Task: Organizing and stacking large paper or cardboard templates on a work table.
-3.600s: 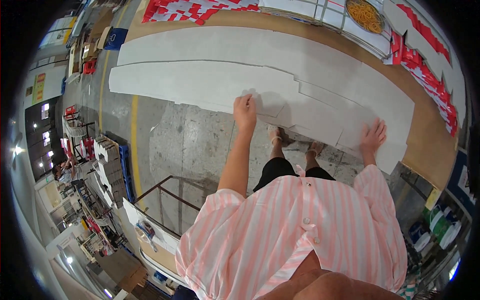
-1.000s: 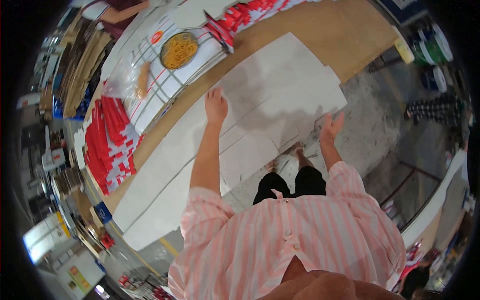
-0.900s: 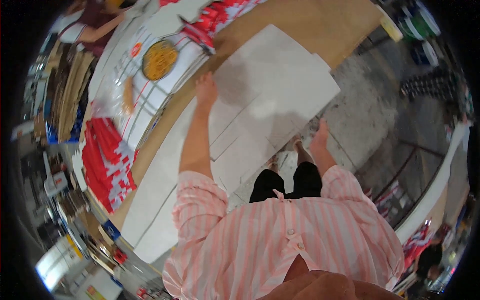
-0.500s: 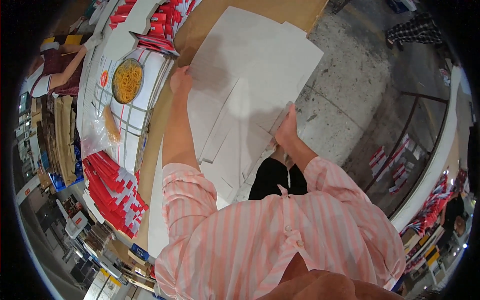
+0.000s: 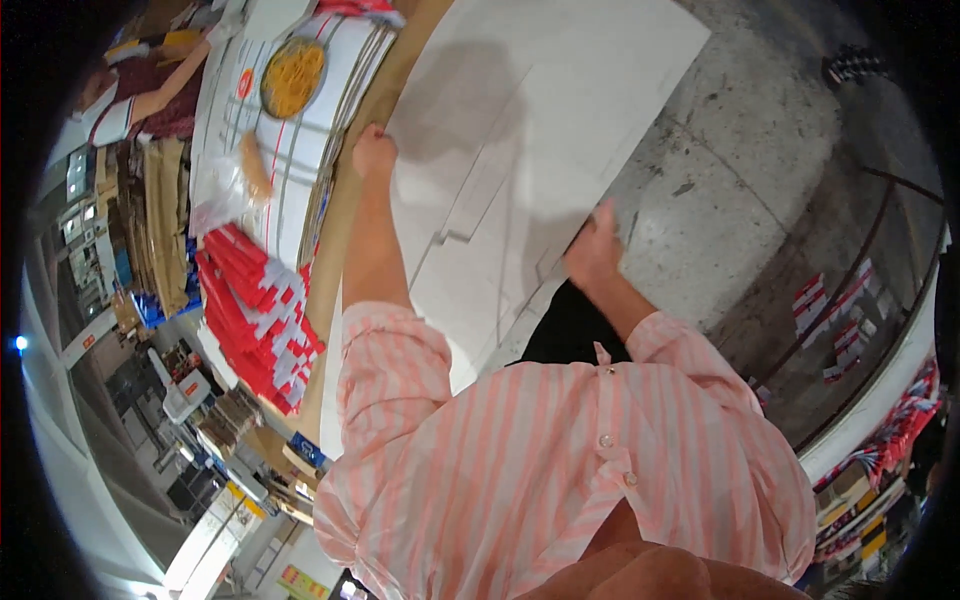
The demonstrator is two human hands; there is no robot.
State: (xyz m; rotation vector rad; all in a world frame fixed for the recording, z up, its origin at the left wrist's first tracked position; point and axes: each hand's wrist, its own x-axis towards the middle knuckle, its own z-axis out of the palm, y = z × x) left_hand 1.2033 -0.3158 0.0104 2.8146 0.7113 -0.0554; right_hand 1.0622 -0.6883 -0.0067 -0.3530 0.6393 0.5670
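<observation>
A large white cardboard sheet [image 5: 560,120], marked with dark slanting lines and steps, lies or is held in front of me between my two hands. My left hand [image 5: 375,155] is closed on its left edge, the fingertips hidden. At the opposite edge my right hand [image 5: 597,250] grips the sheet low down, slightly blurred, with its thumb side up. Whether the sheet's underside rests on the table cannot be told.
Along the left, a brown table edge [image 5: 334,240] carries stacked printed sheets, a round tin of yellow rubber bands [image 5: 293,78], a clear plastic bag [image 5: 218,190] and fanned red-and-white cartons [image 5: 255,315]. Beyond works another person [image 5: 150,95]. Grey concrete floor [image 5: 720,190] lies right.
The sheet fills more of the upper view and reaches its top edge. Both hands keep their grip on it, while the whole surroundings have shifted as my head moved.
</observation>
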